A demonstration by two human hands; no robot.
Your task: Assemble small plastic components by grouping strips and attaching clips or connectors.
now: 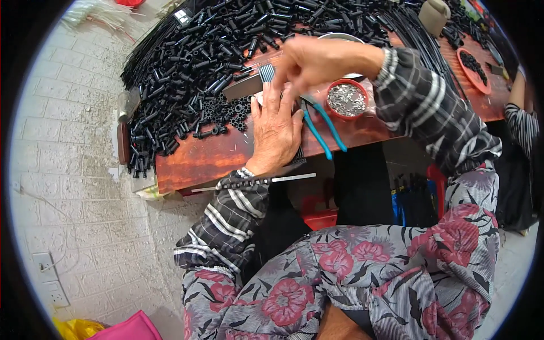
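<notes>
My left hand (276, 129) lies on the table with its fingers stretched out, their tips against a small grooved metallic piece (266, 73). A flat grey block (240, 89) sits beside that piece. Just above those fingertips hovers my right hand (315, 61), fingers bent downward and pinched, slightly blurred. Whatever it holds is hidden. Teal-handled pliers (330, 128) rest on the table right of my left hand. Beyond them stands a red bowl (344, 117) of small silver metal bits (347, 100). Short black tubular parts (218, 106) are heaped to the left of my left hand.
A big pile of black tubular parts (175, 73) covers the table's far and left side. Long thin black rods (411, 34) lie at the far right, near a beige container (434, 18) and an orange-red plate (481, 85). Another person's arm (518, 93) shows at the right edge.
</notes>
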